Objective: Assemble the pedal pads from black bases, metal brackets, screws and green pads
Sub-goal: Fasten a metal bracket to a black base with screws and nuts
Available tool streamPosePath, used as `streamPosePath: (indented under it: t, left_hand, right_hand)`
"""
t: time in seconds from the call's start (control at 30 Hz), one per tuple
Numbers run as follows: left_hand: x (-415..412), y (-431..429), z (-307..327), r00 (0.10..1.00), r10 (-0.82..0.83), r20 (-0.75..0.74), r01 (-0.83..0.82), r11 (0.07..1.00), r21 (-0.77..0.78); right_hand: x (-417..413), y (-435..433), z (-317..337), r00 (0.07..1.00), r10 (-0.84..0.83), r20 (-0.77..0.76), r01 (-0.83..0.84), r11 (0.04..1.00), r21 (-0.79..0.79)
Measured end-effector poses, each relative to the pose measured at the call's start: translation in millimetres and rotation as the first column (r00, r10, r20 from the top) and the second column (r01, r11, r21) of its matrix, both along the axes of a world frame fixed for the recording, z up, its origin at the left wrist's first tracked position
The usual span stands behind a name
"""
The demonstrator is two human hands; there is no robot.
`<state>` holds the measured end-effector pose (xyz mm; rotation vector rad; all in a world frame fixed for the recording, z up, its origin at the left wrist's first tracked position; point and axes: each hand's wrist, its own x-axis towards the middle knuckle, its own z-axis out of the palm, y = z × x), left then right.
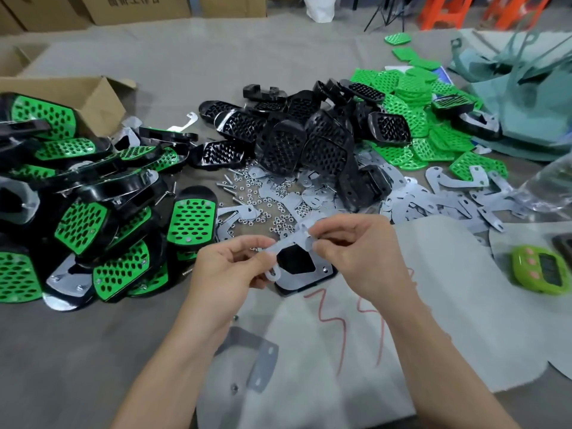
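Fingers of left hand (pixel 229 267) and right hand (pixel 353 243) pinch opposite ends of one bracket (pixel 301 239), just above a base (pixel 295 263). Step: bracket fitting. Next, probably: align holes, seat, fetch screws (pixel 228 187) at 12 o'clock. Green pads (pixel 402 94) at 2 o'clock.

Place: a small assembly workshop, with parts laid out in bulk on one work surface.
Surface: grey cloth (pixel 185 63) spread wide.
Left: a heap of finished pedal pads (pixel 77 193) beside an open cardboard box (pixel 93 94).
Centre: black bases (pixel 297 140) piled high, with loose nuts and screws (pixel 266 199) just near of them.
Right: drifts of green pads (pixel 411 97) and metal brackets (pixel 448 196); a green timer (pixel 538 269) near.
Far: cartons (pixel 102 7) left, orange stools (pixel 445 10) right.
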<state>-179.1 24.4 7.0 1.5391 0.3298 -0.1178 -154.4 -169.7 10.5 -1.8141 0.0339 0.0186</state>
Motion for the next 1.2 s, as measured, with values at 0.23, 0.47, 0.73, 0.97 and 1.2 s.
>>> streamPosePath:
  t: [0.23,0.47,0.73,0.97,1.2]
  left_hand:
    - [3,-7,-14,0.999,0.020,0.039,-0.027,0.982,0.189]
    - [1,-9,-13,0.996,-0.034,0.083,-0.010,0.875,0.483]
    - [-2,-12,-14,0.988,-0.063,0.143,-0.033,0.809,0.587]
    - [-8,-16,-18,0.979,-0.050,0.197,-0.074,0.815,0.575]
    - [-11,-15,-23,0.971,-0.077,0.225,-0.085,0.772,0.630]
  right_hand:
    - [-8,2,-14,0.992,-0.103,0.072,0.110,0.988,-0.109]
    - [-15,9,-24,0.968,-0.165,0.187,0.197,0.966,-0.165]
    - [-19,11,-28,0.958,-0.164,0.236,0.221,0.946,-0.239]
    - [-14,9,-31,0.977,-0.178,0.118,0.199,0.960,-0.195]
    - [-11,7,-27,0.984,-0.170,0.048,0.176,0.959,-0.220]
